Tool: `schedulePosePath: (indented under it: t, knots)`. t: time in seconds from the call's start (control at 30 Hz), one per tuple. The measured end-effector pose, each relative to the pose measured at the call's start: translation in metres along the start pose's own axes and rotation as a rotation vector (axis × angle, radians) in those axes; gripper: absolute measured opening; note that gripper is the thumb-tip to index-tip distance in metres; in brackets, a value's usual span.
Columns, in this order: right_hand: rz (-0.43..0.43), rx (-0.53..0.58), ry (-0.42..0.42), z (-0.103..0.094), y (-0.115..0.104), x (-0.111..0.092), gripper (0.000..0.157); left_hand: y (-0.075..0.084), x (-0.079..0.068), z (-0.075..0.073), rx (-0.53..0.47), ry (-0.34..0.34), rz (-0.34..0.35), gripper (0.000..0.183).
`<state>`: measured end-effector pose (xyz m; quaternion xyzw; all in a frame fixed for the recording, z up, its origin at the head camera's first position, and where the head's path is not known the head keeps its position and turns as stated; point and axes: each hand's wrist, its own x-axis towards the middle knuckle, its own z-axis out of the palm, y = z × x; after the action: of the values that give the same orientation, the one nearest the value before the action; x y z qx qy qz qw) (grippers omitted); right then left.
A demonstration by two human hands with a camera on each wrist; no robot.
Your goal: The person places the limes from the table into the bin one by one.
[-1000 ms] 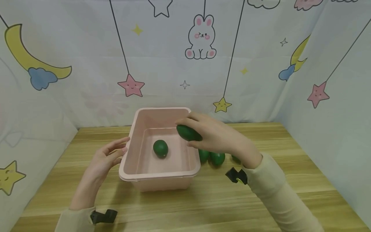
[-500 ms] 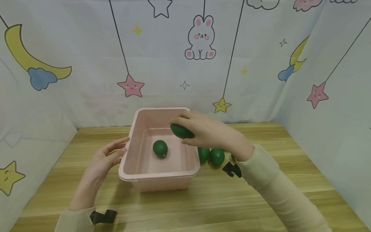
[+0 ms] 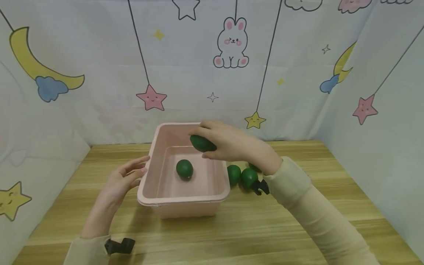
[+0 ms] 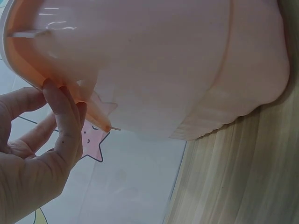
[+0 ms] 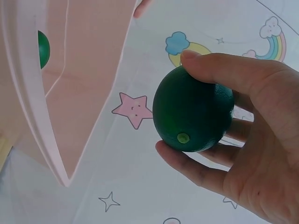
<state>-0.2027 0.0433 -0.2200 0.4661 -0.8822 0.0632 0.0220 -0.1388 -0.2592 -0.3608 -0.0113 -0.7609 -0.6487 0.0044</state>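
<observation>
In the head view my right hand (image 3: 225,141) grips a dark green avocado (image 3: 202,143) above the right side of a pink plastic box (image 3: 183,200). The right wrist view shows thumb and fingers round this avocado (image 5: 189,112), its pale stem end facing the camera. Another avocado (image 3: 184,169) lies inside the box on its floor. My left hand (image 3: 122,180) is at the box's left rim, fingers loosely bent. Seen from the left wrist, the left fingertips (image 4: 58,98) touch the rim from outside.
Several more avocados (image 3: 233,175) rest on the wooden table (image 3: 198,239), right of the box, partly hidden by the right forearm and its black wrist mount (image 3: 260,187). A white printed curtain (image 3: 185,73) stands behind the table and along both sides.
My right hand has moved left and slightly back over the box with the avocado in its grip. Another avocado on the table shows more behind the right wrist. The left hand stays at the rim.
</observation>
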Motion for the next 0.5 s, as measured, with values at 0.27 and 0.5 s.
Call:
schedulePosePath:
  t: [0.27, 0.5]
  knots:
    - [-0.001, 0.002, -0.016, 0.000, -0.001, 0.008, 0.058, 0.000, 0.001, 0.000, -0.014, -0.002, 0.006, 0.051]
    - [0.000, 0.003, -0.032, 0.007, 0.001, 0.018, 0.058, 0.000, 0.000, 0.001, -0.021, -0.004, 0.005, 0.051]
